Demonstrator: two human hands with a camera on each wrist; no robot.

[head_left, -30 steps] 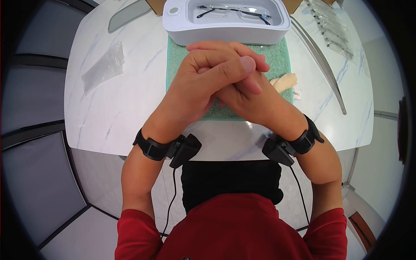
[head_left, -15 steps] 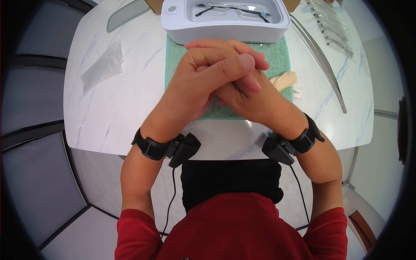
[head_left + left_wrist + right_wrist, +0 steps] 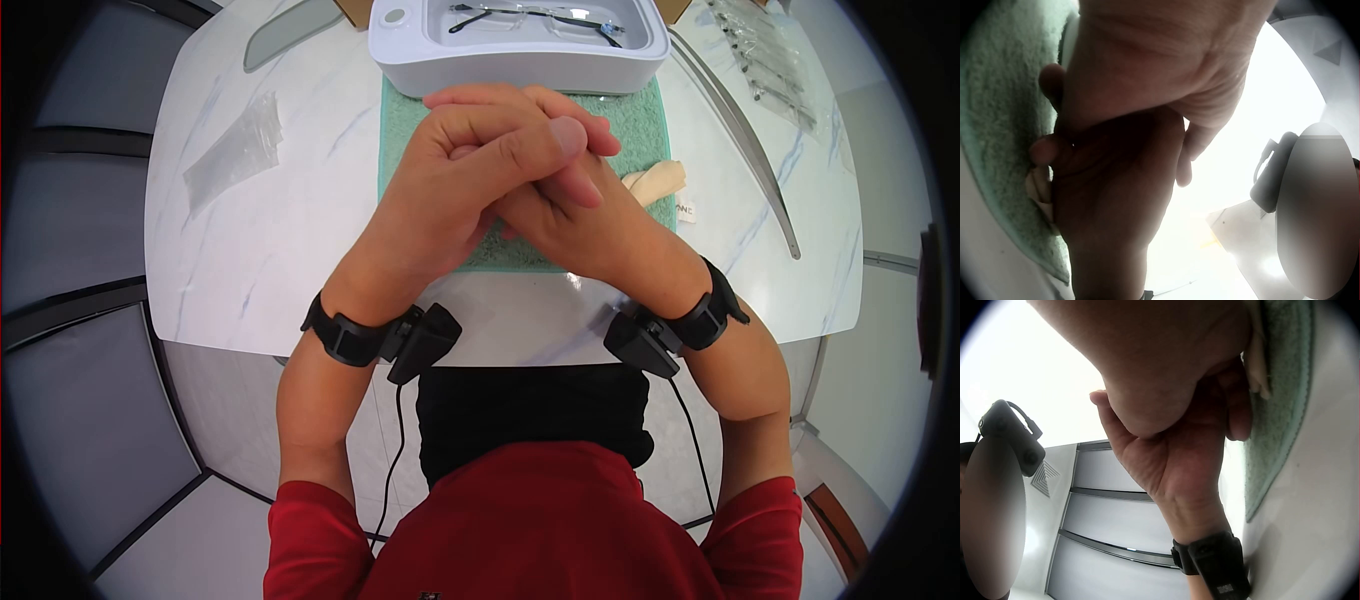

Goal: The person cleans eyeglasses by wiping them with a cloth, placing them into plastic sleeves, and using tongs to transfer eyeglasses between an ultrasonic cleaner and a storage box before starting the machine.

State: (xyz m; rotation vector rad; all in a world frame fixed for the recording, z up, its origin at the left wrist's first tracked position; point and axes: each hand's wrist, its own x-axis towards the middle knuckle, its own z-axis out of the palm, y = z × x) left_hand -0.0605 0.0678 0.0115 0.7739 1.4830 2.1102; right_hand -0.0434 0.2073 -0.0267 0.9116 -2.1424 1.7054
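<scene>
My left hand [image 3: 440, 190] and right hand [image 3: 600, 225] are clasped together over a green towel [image 3: 400, 125], fingers interlaced. The left thumb lies across the top of the right hand. In the left wrist view, the right palm [image 3: 1116, 187] sits beneath the left hand; the right wrist view shows the left hand [image 3: 1185, 462] from below. Just beyond the hands stands a white tub with a round button [image 3: 520, 72], shaped like an ultrasonic cleaner. Glasses with dark temples [image 3: 540, 13] lie in its basin. A folded cream cloth [image 3: 658, 181] is beside the right hand.
On the marbled white table [image 3: 300, 270], a clear plastic bag [image 3: 235, 155] and a grey rounded panel [image 3: 288, 32] lie to the left. At right are a long curved grey strip [image 3: 745, 145] and a clear packet with dark bits [image 3: 770, 70]. Cardboard shows behind the tub.
The clasped hands keep the same hold. The tub, towel and table items have shifted slightly upward in the head view, along with the whole scene.
</scene>
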